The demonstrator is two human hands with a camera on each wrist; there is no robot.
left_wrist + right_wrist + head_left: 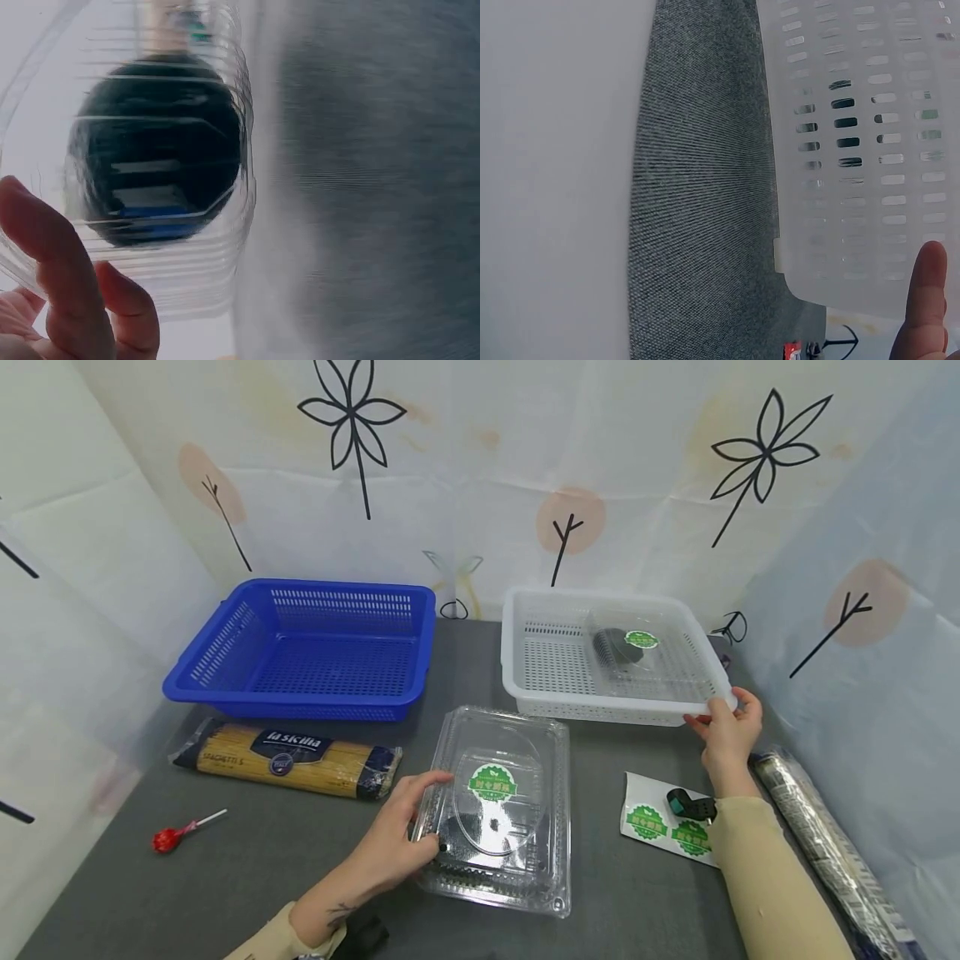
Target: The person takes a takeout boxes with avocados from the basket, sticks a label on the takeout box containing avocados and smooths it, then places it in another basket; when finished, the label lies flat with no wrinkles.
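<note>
My left hand (397, 831) grips the left edge of a clear plastic clamshell container (543, 827) with a green round sticker (492, 782) on its lid. A dark round item (157, 150) shows through the plastic in the left wrist view; its kind is unclear. At the front right corner of the white plastic basket (592, 708), my right hand (729, 731) pinches the rim. One finger (928, 292) lies against the slotted wall in the right wrist view. Inside that basket sits another clear container (675, 668) with a green sticker and a dark item.
A blue basket (322, 703) stands at the back left, with a spaghetti pack (288, 760) before it. Nearer lies a red lollipop (167, 839). A sticker sheet (637, 789) is under my right wrist, and a long silvery package (825, 843) lies along the right side.
</note>
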